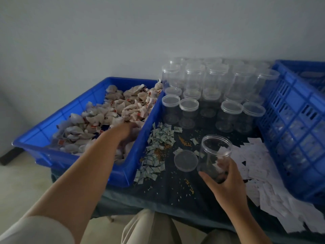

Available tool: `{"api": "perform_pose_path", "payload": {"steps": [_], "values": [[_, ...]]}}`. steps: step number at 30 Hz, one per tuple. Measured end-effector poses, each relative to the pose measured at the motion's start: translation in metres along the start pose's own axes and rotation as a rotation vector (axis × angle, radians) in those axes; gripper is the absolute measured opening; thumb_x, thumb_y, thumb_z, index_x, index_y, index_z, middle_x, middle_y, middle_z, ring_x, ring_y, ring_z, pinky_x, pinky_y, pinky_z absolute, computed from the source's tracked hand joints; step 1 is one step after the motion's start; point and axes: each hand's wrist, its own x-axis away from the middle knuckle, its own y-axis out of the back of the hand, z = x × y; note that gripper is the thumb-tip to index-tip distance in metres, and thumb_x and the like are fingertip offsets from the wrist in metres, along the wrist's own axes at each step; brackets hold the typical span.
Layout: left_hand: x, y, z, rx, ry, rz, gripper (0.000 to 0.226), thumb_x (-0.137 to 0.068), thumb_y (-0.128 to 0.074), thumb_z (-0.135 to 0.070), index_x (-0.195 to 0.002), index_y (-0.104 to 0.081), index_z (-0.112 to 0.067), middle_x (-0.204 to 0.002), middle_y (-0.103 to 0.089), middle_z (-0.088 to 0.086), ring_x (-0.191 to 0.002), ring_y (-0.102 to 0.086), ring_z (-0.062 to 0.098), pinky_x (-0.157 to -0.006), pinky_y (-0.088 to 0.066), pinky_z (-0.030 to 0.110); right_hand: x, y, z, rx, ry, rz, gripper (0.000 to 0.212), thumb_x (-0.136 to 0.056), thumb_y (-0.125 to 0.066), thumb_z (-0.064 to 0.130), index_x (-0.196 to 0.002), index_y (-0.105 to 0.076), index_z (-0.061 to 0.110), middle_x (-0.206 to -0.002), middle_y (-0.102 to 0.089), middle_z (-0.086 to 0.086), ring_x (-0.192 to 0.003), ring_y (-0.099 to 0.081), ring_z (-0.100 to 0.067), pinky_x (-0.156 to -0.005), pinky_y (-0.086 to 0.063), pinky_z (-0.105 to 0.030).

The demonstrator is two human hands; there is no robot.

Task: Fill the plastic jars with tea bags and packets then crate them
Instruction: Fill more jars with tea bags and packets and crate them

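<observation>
My right hand [226, 180] grips the lower part of an open clear plastic jar [215, 152], tilted, with a little inside it. Its clear lid [185, 160] lies flat on the dark table just left of the jar. My left hand [129, 128] reaches into the blue tray [75, 110] and is down among the white tea bags [121, 106]; its fingers are blurred and partly buried. Small grey-green packets [156, 152] lie scattered between tray and jar. White packets [260, 166] are heaped to the right.
Several lidded empty clear jars [209, 92] stand stacked at the back of the table. A blue slotted crate [297, 131] holding filled jars stands at the far right. Spilled brown grains [184, 142] dot the dark tabletop [175, 187]. My knees show below the front edge.
</observation>
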Motion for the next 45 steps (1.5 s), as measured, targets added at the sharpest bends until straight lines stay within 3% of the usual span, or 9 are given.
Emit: {"api": "perform_pose_path", "payload": {"steps": [5, 8, 12, 17, 24, 28, 31, 41, 45], "values": [[-0.011, 0.005, 0.012, 0.215, 0.093, -0.36, 0.033, -0.108, -0.05, -0.026, -0.131, -0.06, -0.005, -0.129, -0.065, 0.008, -0.101, -0.066, 0.027, -0.082, -0.056, 0.041, 0.0, 0.001, 0.002, -0.011, -0.021, 0.003, 0.075, -0.066, -0.087, 0.071, -0.126, -0.052, 0.043, -0.114, -0.063, 0.026, -0.089, -0.07, -0.006, -0.075, -0.063, -0.035], [0.002, 0.013, 0.009, 0.64, 0.115, -0.666, 0.039, -0.1, -0.057, -0.041, -0.134, -0.061, -0.022, -0.111, -0.067, -0.003, -0.09, -0.064, 0.018, -0.071, -0.047, 0.032, -0.002, 0.001, 0.004, -0.007, -0.006, 0.007, 0.073, -0.067, -0.088, 0.07, -0.124, -0.051, 0.046, -0.117, -0.059, 0.031, -0.09, -0.069, -0.006, -0.074, -0.064, -0.038], [0.026, 0.037, -0.01, 0.883, -0.043, -0.846, 0.017, -0.094, -0.058, -0.053, -0.101, -0.063, -0.038, -0.092, -0.067, -0.014, -0.081, -0.064, 0.005, -0.066, -0.05, 0.029, -0.001, 0.002, 0.005, -0.01, 0.001, 0.019, 0.073, -0.067, -0.085, 0.076, -0.125, -0.052, 0.045, -0.114, -0.064, 0.027, -0.089, -0.07, -0.005, -0.074, -0.064, -0.036], [0.057, 0.062, -0.056, 1.098, -0.252, -0.707, 0.022, -0.093, -0.062, -0.058, -0.106, -0.066, -0.041, -0.106, -0.072, -0.011, -0.099, -0.072, 0.014, -0.089, -0.061, 0.045, 0.001, 0.001, 0.011, 0.041, 0.078, 0.111, 0.072, -0.068, -0.084, 0.077, -0.125, -0.052, 0.046, -0.118, -0.066, 0.027, -0.1, -0.069, 0.0, -0.077, -0.062, -0.028], [0.087, 0.044, -0.141, 1.394, -0.482, -0.376, 0.022, -0.103, -0.066, -0.039, -0.117, -0.07, -0.023, -0.097, -0.078, -0.003, -0.084, -0.075, 0.013, -0.067, -0.059, 0.028, 0.001, 0.002, 0.015, 0.076, 0.13, 0.146, 0.073, -0.072, -0.083, 0.076, -0.13, -0.051, 0.044, -0.117, -0.064, 0.03, -0.108, -0.066, 0.005, -0.082, -0.06, -0.02], [0.094, 0.01, -0.181, 1.44, -0.517, -0.18, 0.021, -0.104, -0.062, -0.036, -0.118, -0.067, -0.021, -0.094, -0.074, -0.002, -0.079, -0.07, 0.012, -0.066, -0.057, 0.033, 0.002, 0.002, 0.016, 0.107, 0.166, 0.171, 0.081, -0.073, -0.083, 0.076, -0.136, -0.052, 0.036, -0.119, -0.063, 0.026, -0.108, -0.064, 0.003, -0.084, -0.06, -0.022], [0.096, -0.016, -0.2, 1.333, -0.529, -0.165, 0.02, -0.101, -0.062, -0.043, -0.116, -0.066, -0.03, -0.101, -0.074, -0.002, -0.085, -0.073, 0.012, -0.072, -0.06, 0.036, 0.003, 0.001, 0.016, 0.099, 0.177, 0.175, 0.081, -0.074, -0.083, 0.077, -0.136, -0.053, 0.035, -0.119, -0.062, 0.025, -0.108, -0.064, 0.001, -0.085, -0.059, -0.022], [0.095, -0.017, -0.194, 0.93, -0.587, -0.395, 0.006, -0.104, -0.059, -0.047, -0.109, -0.056, -0.049, -0.094, -0.069, -0.018, -0.072, -0.07, 0.004, -0.055, -0.057, 0.021, 0.001, 0.003, 0.012, 0.04, 0.152, 0.083, 0.073, -0.073, -0.085, 0.072, -0.129, -0.052, 0.039, -0.115, -0.063, 0.027, -0.106, -0.066, -0.001, -0.081, -0.059, -0.024], [0.094, -0.006, -0.176, 0.75, -0.623, -0.215, 0.021, -0.101, -0.064, -0.05, -0.12, -0.063, -0.041, -0.098, -0.072, -0.014, -0.074, -0.07, 0.0, -0.057, -0.054, 0.02, 0.002, 0.003, 0.013, 0.03, 0.14, 0.05, 0.073, -0.073, -0.084, 0.073, -0.129, -0.049, 0.043, -0.114, -0.062, 0.03, -0.105, -0.065, 0.002, -0.08, -0.059, -0.022]]}}
